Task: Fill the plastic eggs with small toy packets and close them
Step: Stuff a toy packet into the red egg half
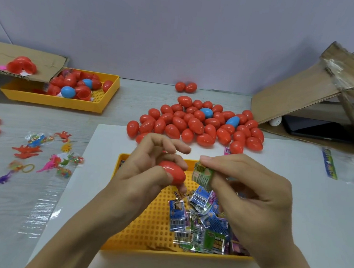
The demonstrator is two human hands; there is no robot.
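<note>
My left hand grips a red plastic egg above the near yellow tray. Just to its right, my right hand pinches a folded green toy packet between thumb and fingers, close to the egg. Several more packets lie heaped in the tray's right half. Whether the held egg is open or closed, I cannot tell.
A heap of closed red eggs with two blue ones lies behind the tray. A second yellow tray with egg halves sits far left under cardboard. Rubber toys lie on plastic at left. A tilted cardboard box stands at right.
</note>
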